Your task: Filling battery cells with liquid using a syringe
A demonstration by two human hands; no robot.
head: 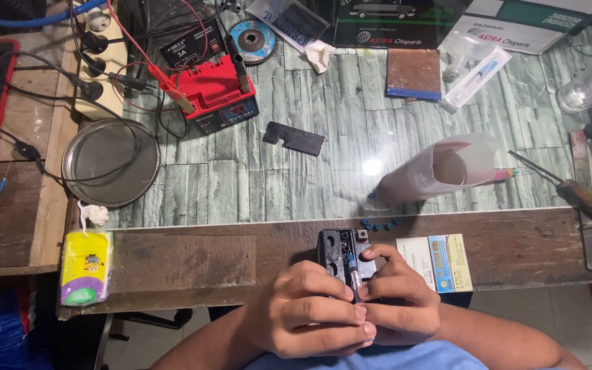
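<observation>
Your bench (193,260): wooden front edge, green stone-pattern top | on it: round metal tray (111,162), red charger (215,96), black flat plate (294,138), rolled plastic cup (447,168), wooden-handled screwdriver (570,188), card (434,253), yellow tissue pack (86,266).

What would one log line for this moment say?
left hand: holds small black battery | right hand: steadies slim tool into it | blue caps: on bench beside

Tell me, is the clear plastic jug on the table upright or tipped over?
Tipped over. The clear plastic jug lies on its side on the table, its open mouth facing right.
</observation>
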